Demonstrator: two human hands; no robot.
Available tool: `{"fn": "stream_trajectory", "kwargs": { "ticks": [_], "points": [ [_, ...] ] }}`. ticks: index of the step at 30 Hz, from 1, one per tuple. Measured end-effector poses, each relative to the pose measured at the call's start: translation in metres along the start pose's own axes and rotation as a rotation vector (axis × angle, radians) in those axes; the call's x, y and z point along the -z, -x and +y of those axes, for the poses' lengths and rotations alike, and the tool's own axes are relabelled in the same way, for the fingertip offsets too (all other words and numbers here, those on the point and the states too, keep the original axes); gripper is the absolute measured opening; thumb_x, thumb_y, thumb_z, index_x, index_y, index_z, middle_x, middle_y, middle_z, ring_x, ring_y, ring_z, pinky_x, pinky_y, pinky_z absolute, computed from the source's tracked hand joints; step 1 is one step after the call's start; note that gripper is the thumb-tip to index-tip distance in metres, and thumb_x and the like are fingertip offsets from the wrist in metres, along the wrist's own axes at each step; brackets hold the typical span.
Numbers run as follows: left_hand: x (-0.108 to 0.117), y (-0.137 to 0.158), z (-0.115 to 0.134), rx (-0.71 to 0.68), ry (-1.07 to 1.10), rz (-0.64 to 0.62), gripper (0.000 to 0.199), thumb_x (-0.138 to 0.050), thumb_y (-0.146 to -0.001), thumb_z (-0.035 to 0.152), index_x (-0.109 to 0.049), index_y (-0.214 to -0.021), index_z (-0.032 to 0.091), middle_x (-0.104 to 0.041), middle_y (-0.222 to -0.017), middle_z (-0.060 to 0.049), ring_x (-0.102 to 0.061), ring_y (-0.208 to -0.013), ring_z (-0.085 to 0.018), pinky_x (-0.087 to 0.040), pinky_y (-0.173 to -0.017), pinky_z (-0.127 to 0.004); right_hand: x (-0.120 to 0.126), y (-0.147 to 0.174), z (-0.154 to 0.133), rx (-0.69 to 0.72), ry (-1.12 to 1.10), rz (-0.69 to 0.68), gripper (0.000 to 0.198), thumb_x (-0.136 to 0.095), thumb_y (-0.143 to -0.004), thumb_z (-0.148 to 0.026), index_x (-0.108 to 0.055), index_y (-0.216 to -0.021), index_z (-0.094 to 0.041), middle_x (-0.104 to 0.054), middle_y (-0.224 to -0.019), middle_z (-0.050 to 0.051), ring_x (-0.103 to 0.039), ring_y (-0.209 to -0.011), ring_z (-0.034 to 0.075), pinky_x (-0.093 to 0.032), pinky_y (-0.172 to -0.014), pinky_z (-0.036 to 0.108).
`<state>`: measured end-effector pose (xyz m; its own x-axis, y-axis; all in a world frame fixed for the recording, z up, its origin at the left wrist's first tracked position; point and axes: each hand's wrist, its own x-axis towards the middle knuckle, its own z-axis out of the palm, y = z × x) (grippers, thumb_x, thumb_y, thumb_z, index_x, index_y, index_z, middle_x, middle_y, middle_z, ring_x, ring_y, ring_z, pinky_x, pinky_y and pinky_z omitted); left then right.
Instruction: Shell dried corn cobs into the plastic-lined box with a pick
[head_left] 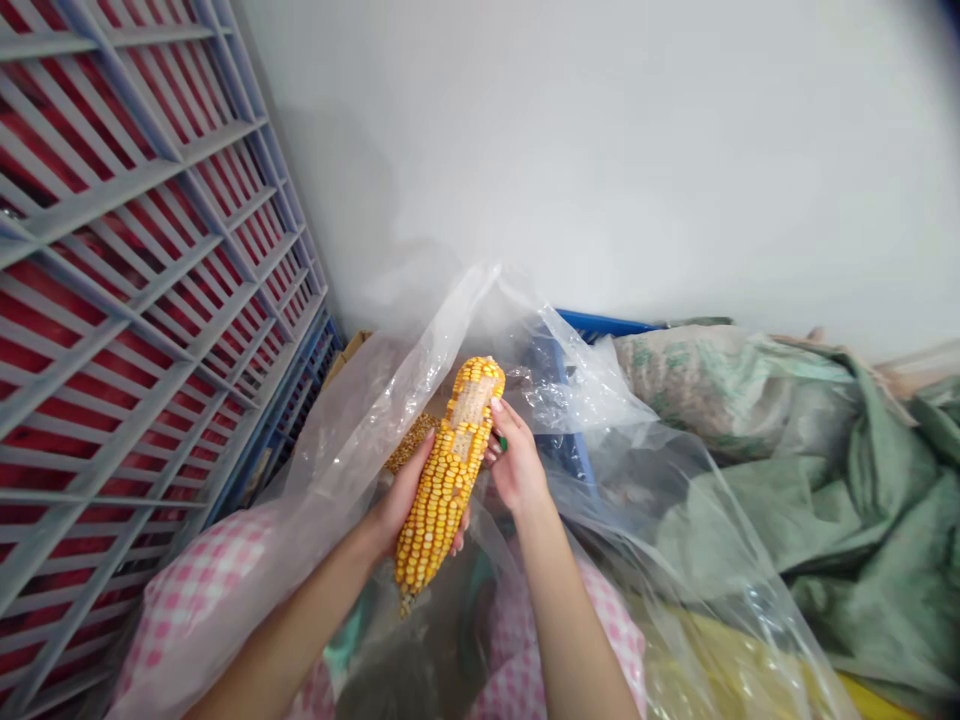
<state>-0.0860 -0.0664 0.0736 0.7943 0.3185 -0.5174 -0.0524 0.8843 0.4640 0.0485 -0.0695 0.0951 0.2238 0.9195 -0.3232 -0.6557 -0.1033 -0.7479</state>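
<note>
A large yellow ear of corn [439, 500] is held up between both hands, tilted with its pointed tip toward me. Near its far end a patch of kernels is gone and pale bare cob shows. My left hand [409, 490] is closed around the ear from the left, its fingertips showing on the right side underneath. My right hand [517, 455] grips the upper right side, thumb against the kernels beside the bare patch. Below the ear, loose corn kernels [411, 440] lie inside a clear plastic bag [337, 460] that spreads around both arms.
Stacked slatted plastic crates [150, 180] rise along the left. A white wall [600, 150] stands ahead. Behind the plastic is a blue crate [600, 325]. To the right lie a stuffed woven sack [720, 385] and crumpled green cloth [892, 530]. Pink checked fabric [202, 570] covers my legs.
</note>
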Motion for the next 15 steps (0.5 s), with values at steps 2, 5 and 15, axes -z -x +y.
{"fn": "stream_trajectory", "kwargs": {
  "ticks": [2,5,15],
  "points": [
    [-0.0002,0.0008,0.0004,0.007,0.003,-0.015,0.082,-0.020,-0.068,0.075,-0.061,-0.053,0.005,-0.056,-0.046,-0.011,-0.056,-0.039,-0.018,-0.043,-0.038,-0.026,0.0002,0.0006,-0.0004,-0.003,-0.001,-0.018,0.026,-0.067,-0.063,-0.032,-0.052,-0.080,-0.019,-0.027,-0.053,-0.009,-0.017,-0.042,0.002,-0.015,-0.036,0.014],
    [0.0001,0.0012,0.0011,0.019,-0.005,-0.023,0.084,-0.019,-0.068,0.076,-0.061,-0.054,0.005,-0.056,-0.045,-0.012,-0.056,-0.039,-0.018,-0.042,-0.037,-0.026,0.0007,0.0014,-0.0015,-0.003,0.019,-0.035,0.030,-0.068,-0.062,-0.029,-0.054,-0.087,-0.020,-0.028,-0.055,-0.009,-0.017,-0.043,0.002,-0.016,-0.037,0.014],
    [-0.0059,0.0019,-0.0008,0.019,-0.075,0.099,0.081,-0.018,-0.069,0.076,-0.061,-0.052,0.008,-0.057,-0.046,-0.011,-0.055,-0.041,-0.018,-0.043,-0.041,-0.028,0.0055,0.0024,-0.0023,-0.056,0.096,-0.025,0.032,-0.068,-0.062,-0.034,-0.055,-0.089,-0.022,-0.027,-0.052,-0.009,-0.017,-0.044,0.003,-0.016,-0.039,0.016]
  ]
}}
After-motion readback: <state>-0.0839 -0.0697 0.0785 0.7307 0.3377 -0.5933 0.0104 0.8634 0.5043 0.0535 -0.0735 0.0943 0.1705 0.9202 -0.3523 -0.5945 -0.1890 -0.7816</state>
